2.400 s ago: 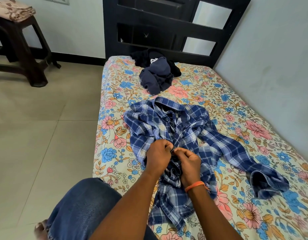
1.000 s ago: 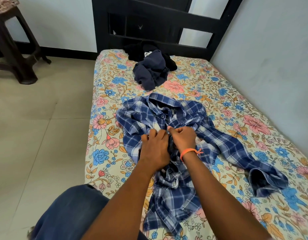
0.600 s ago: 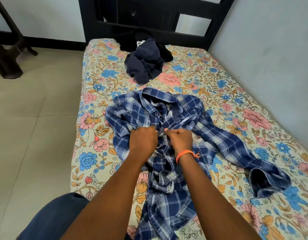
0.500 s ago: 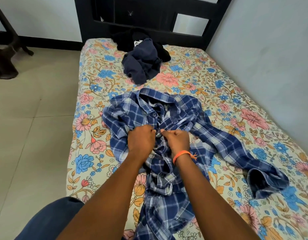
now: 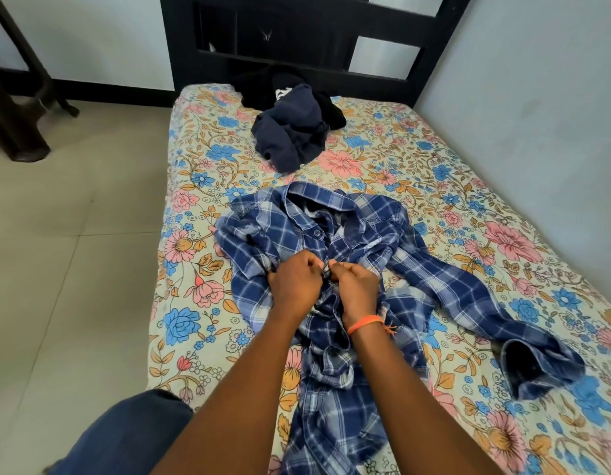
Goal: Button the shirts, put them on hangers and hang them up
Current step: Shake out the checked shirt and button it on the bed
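Floral-printed cotton bedsheet (image 5: 208, 293) carries a rumpled blue-and-white plaid shirt (image 5: 444, 289) at its middle. On the shirt's front opening, the left hand (image 5: 294, 282) pinches one edge, the right hand (image 5: 355, 286) pinches the facing edge, knuckles nearly touching. Beyond lies a dark navy garment heap (image 5: 290, 135).

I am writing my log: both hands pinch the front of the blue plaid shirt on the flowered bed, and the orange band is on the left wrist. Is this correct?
Not quite: in the head view the orange band is on the right wrist. Both the left hand and right hand do pinch the plaid shirt front on the bed.
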Tool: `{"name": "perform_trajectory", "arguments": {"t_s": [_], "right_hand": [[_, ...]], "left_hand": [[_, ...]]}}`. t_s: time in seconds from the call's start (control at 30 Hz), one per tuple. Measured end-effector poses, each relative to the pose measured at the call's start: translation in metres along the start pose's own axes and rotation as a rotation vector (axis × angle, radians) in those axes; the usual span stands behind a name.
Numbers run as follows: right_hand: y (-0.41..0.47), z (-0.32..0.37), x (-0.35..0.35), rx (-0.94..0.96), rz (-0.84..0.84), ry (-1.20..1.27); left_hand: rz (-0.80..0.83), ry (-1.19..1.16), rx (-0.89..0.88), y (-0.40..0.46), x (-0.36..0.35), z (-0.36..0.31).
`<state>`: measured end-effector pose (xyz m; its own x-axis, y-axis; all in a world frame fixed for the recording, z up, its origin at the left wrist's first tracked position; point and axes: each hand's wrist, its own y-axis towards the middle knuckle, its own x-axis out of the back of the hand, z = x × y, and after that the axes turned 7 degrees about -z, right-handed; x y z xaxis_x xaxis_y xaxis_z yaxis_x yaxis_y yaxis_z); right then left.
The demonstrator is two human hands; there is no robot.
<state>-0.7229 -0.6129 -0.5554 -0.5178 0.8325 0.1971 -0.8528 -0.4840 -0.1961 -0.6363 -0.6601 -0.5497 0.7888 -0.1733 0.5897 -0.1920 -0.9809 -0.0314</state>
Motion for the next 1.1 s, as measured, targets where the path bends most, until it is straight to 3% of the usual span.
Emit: {"name": "perform_trajectory", "arguments": {"t_s": [0.23,0.5,0.63,0.93,1.1], "right_hand": [[-0.02,-0.027,-0.006,0.36,-0.254,-0.146],[-0.031,-0.03,-0.005,0.619,-0.202,-0.314],[-0.031,-0.032,-0.004,0.564,-0.168,-0.244],[-0.026,-0.025,0.014,0.17,0.085,0.065],[-0.021,-0.016,0.023,0.116,0.128,0.144]], "left_hand": [[0.064,-0.017,-0.012,-0.009,0.004,0.001],[0.031,-0.137,0.015,-0.011,0.005,0.006],[0.03,-0.119,-0.014,-0.01,0.004,0.009],[-0.035,-0.118,-0.049,-0.011,0.003,0.012],[0.035,-0.201,-0.069,-0.01,0.005,0.014]]}}
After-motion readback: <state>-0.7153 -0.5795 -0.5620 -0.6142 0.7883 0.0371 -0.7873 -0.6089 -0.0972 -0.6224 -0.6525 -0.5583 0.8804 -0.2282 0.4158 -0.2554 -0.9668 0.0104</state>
